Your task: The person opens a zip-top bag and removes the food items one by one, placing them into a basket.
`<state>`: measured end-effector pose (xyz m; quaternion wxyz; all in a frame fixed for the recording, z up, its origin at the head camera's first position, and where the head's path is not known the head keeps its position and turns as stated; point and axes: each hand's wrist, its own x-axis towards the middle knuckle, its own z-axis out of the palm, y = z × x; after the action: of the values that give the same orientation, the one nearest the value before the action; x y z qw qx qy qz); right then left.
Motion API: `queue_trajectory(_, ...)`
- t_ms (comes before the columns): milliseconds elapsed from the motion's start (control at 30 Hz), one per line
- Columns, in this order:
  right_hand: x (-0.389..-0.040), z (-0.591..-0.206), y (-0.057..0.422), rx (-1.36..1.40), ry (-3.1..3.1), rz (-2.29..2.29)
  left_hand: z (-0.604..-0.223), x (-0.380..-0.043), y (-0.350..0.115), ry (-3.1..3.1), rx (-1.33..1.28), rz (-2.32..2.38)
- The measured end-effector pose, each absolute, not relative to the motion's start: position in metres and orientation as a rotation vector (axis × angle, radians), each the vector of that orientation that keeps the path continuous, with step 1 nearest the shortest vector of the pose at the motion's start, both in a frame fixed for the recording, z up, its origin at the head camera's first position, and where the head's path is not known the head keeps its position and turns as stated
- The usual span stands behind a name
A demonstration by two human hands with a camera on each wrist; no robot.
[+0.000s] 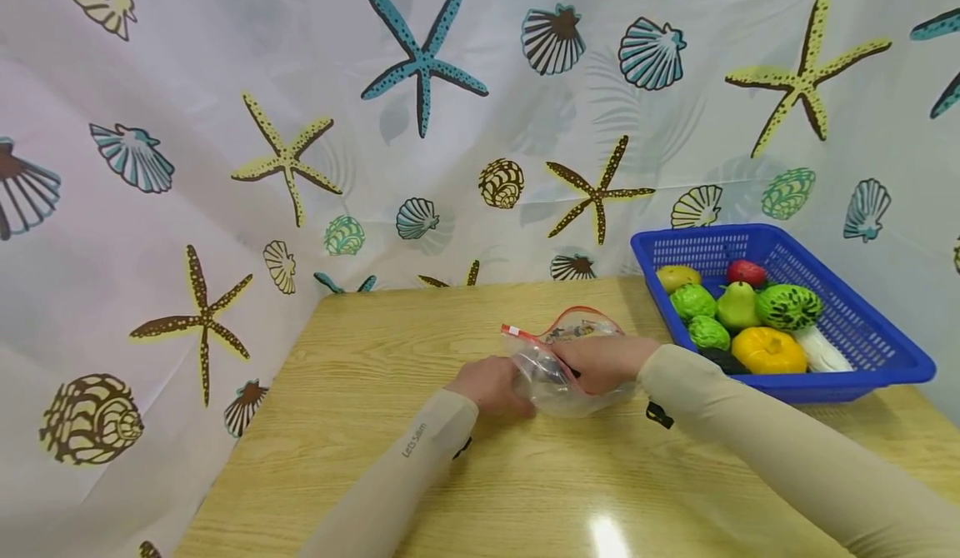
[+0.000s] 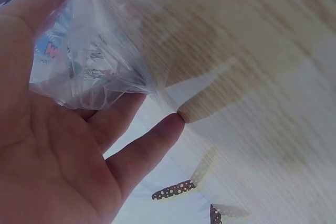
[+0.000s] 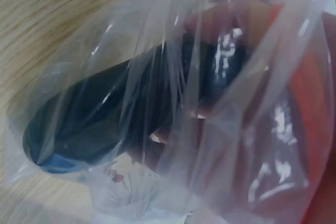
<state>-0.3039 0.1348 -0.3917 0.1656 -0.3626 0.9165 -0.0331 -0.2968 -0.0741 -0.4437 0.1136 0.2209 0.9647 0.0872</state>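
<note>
A clear zip bag (image 1: 577,400) with a red zip edge and a red slider lies in front of me. My right hand (image 1: 603,361) reaches into its mouth. Through the film in the right wrist view, its fingers grip a long, smooth, dark thing (image 3: 100,111) with a rounded end, shaped like an eggplant. My left hand (image 1: 497,385) holds the bag's left side. In the left wrist view the bag film (image 2: 94,69) sits between thumb and fingers; the little finger's tip is right at the wooden surface. Some left fingers are hidden behind the film.
A blue plastic basket (image 1: 877,333) stands at the right, holding several fruits and vegetables, among them a green pear (image 1: 738,306), a yellow pumpkin (image 1: 768,351) and a dark piece (image 1: 722,361). A curtain (image 1: 465,233) with starfish and shells hangs behind the wooden table (image 1: 375,358).
</note>
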Motion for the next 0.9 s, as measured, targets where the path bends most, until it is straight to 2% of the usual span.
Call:
queue_trajectory(567, -0.305, -0.375, 0.153, -1.111, 2.73, -0.256, -0.446, -0.295, -0.073, 2.833, 0.628, 0.231)
queue_trajectory(900, -0.307, -0.354, 0.165, -1.03, 2.805, -0.525, -0.445, -0.294, -0.074, 2.847, 0.607, 0.245)
